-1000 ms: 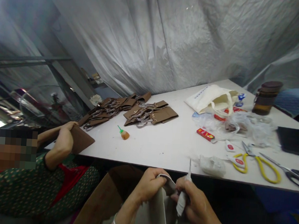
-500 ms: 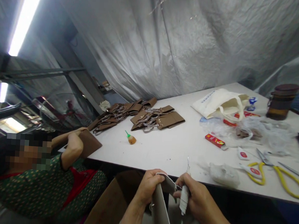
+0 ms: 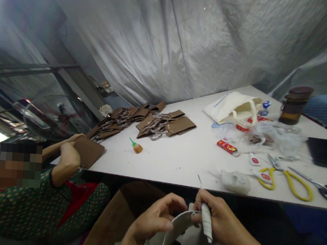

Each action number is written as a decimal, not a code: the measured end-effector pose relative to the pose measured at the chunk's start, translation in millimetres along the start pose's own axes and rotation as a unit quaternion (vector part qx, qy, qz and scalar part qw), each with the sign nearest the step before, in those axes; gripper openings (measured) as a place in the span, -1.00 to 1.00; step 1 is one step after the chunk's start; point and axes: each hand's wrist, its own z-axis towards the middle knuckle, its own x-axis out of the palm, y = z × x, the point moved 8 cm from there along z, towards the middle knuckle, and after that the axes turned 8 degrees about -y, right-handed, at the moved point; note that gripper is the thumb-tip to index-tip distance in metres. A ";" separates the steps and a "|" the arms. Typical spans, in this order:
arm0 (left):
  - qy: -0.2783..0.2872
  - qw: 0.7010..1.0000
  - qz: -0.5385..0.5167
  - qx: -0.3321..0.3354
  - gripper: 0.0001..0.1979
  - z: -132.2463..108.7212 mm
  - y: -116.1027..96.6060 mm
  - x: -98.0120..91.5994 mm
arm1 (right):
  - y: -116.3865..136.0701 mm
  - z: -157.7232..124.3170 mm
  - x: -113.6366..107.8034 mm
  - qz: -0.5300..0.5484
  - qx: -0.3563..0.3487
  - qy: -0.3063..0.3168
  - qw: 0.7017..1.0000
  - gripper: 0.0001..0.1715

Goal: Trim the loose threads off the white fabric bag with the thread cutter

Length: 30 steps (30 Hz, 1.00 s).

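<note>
Two hands [image 3: 156, 219] [image 3: 213, 212], pale curved piece [image 3: 182, 224], wrapped tool [image 3: 207, 222] — in the right.

The left hand [image 3: 157, 215] is bare, with a broad back, a stout thumb [image 3: 160, 224] ending in a blunt, rounded tip, and slimmer fingers [image 3: 174, 201] that curve gently along their length. Its wrist [image 3: 135, 230] is narrower than the hand, and a short length of bare left forearm [image 3: 128, 244] shows above the lower edge. The right hand [image 3: 212, 208] is bare too, with rounded knuckles. It runs smoothly into a long, bare right forearm [image 3: 245, 236], cut off at the bottom. Nails and fine creases are too blurred to tell.
</note>
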 end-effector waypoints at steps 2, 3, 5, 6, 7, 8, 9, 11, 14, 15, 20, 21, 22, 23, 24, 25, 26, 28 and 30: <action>0.019 0.997 0.071 -0.013 -0.38 1.6 -6.2 4.9 | -0.9 -5.0 -0.2 0.020 -0.002 0.000 1.000 -0.85; 0.028 0.994 0.109 -0.012 -0.37 4.5 -8.4 8.0 | -0.9 -6.9 -1.5 0.028 -0.006 -0.006 1.000 -0.83; 0.043 0.984 0.172 0.006 -0.35 13.3 -9.9 16.3 | -2.3 -9.8 -6.2 0.042 -0.011 -0.028 0.999 -0.78; 0.047 0.980 0.193 0.017 -0.34 18.4 -8.5 21.1 | -4.1 -10.8 -9.4 0.047 -0.011 -0.043 0.998 -0.76; 0.044 0.977 0.207 0.026 -0.35 23.6 -5.6 25.6 | -6.3 -11.6 -13.0 0.049 -0.011 -0.060 0.997 -0.75; 0.029 0.976 0.214 0.036 -0.39 28.8 -2.0 29.0 | -8.4 -12.5 -16.6 0.047 -0.014 -0.076 0.996 -0.74; 0.001 0.975 0.219 0.046 -0.46 33.4 1.6 30.7 | -10.2 -13.4 -19.9 0.043 -0.019 -0.090 0.995 -0.73; -0.074 0.969 0.228 0.063 -0.62 39.4 7.8 31.1 | -13.7 -15.5 -25.1 0.034 -0.030 -0.112 0.993 -0.72; -0.147 0.959 0.231 0.074 -0.71 41.6 14.0 32.3 | -18.8 -19.2 -28.8 0.027 -0.035 -0.127 0.991 -0.74; -0.156 0.958 0.227 0.074 -0.73 42.0 15.4 33.0 | -19.8 -20.4 -29.3 0.025 -0.038 -0.129 0.991 -0.75; -0.187 0.960 0.200 0.061 -0.79 45.0 20.8 30.7 | -23.2 -23.1 -29.3 0.034 -0.044 -0.133 0.990 -0.71; -0.190 0.960 0.195 0.059 -0.79 45.4 22.5 30.1 | -23.3 -23.3 -30.1 0.036 -0.042 -0.134 0.990 -0.72; -0.193 0.960 0.192 0.059 -0.78 45.6 24.1 29.2 | -22.5 -23.7 -31.5 0.035 -0.044 -0.135 0.989 -0.73; -0.196 0.960 0.191 0.061 -0.78 45.3 25.3 27.2 | -21.4 -24.4 -34.1 0.031 -0.046 -0.138 0.989 -0.76; -0.201 0.959 0.190 0.064 -0.78 44.6 25.8 23.2 | -20.0 -25.5 -38.1 0.025 -0.051 -0.146 0.988 -0.77; -0.208 0.958 0.184 0.068 -0.79 43.5 25.4 16.6 | -19.3 -27.0 -43.2 0.019 -0.053 -0.154 0.987 -0.78; -0.219 0.959 0.166 0.071 -0.78 42.1 24.2 6.8 | -18.9 -28.9 -49.6 0.017 -0.056 -0.163 0.985 -0.75; -0.246 0.963 0.086 0.063 -0.73 39.2 21.0 -21.2 | -20.4 -33.8 -65.6 0.023 -0.062 -0.185 0.981 -0.65; -0.277 0.960 -0.025 0.036 -0.65 37.3 18.5 -53.6 | -24.6 -39.5 -85.1 0.029 -0.067 -0.209 0.975 -0.53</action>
